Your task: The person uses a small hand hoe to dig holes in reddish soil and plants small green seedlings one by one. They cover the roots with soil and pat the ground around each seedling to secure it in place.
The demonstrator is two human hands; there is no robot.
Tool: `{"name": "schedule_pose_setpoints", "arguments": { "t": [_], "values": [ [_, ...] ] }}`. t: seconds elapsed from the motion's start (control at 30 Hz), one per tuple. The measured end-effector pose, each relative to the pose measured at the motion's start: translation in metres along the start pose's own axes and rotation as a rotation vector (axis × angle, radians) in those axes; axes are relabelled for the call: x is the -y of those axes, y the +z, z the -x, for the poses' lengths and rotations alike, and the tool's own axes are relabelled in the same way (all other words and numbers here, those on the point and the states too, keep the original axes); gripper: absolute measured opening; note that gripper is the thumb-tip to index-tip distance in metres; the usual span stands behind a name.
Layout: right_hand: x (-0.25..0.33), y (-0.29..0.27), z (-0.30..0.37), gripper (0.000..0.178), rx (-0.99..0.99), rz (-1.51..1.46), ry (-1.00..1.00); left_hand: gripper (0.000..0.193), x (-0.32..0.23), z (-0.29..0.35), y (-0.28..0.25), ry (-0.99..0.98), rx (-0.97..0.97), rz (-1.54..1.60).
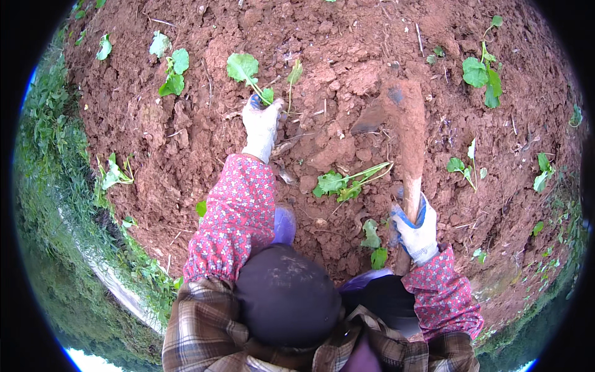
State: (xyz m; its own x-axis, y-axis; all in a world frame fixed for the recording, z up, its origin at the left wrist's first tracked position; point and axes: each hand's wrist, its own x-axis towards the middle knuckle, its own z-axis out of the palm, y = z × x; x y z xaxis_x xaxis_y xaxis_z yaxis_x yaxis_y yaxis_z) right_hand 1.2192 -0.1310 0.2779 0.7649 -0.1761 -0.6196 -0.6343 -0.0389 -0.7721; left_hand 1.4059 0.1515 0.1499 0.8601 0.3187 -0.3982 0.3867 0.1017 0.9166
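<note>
My left hand (261, 129), in a white glove with blue on the fingers, is closed at the base of a leafy green seedling (243, 68) at the soil surface. The seedling's leaves spread out beyond the fingertips. My right hand (416, 229), gloved alike, wraps round the wooden handle of a short hoe (410, 142). Reddish soil coats the hoe's upper part, and its dark blade points left, resting at the ground. Between my hands a loose seedling (347, 184) with long pale stems lies flat on the soil.
Clumpy red-brown soil (334, 37) covers the plot. Several other seedlings stand or lie about, among them one at the upper right (482, 74) and one at the upper left (175, 73). Grass and weeds (52, 142) edge the left side. My knee (288, 297) is close below.
</note>
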Motion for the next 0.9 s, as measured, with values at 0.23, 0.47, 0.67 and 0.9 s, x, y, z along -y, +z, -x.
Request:
{"name": "schedule_pose_setpoints", "arguments": {
  "t": [0.23,0.47,0.67,0.9],
  "values": [
    [0.001,0.008,0.001,0.031,-0.101,0.174,-0.067,0.033,-0.027,0.037,-0.062,-0.686,0.647,0.554],
    [0.028,0.02,-0.002,0.039,-0.051,-0.027,0.083,0.039,-0.032,0.068,-0.051,-0.723,0.727,0.526],
    [0.045,0.038,-0.001,0.044,0.104,-0.256,0.025,0.034,-0.044,0.11,-0.013,-0.78,1.033,0.658],
    [0.049,0.047,0.001,0.031,0.089,-0.356,0.094,0.041,-0.035,0.137,-0.001,-0.647,1.071,0.458]
  ]
}}
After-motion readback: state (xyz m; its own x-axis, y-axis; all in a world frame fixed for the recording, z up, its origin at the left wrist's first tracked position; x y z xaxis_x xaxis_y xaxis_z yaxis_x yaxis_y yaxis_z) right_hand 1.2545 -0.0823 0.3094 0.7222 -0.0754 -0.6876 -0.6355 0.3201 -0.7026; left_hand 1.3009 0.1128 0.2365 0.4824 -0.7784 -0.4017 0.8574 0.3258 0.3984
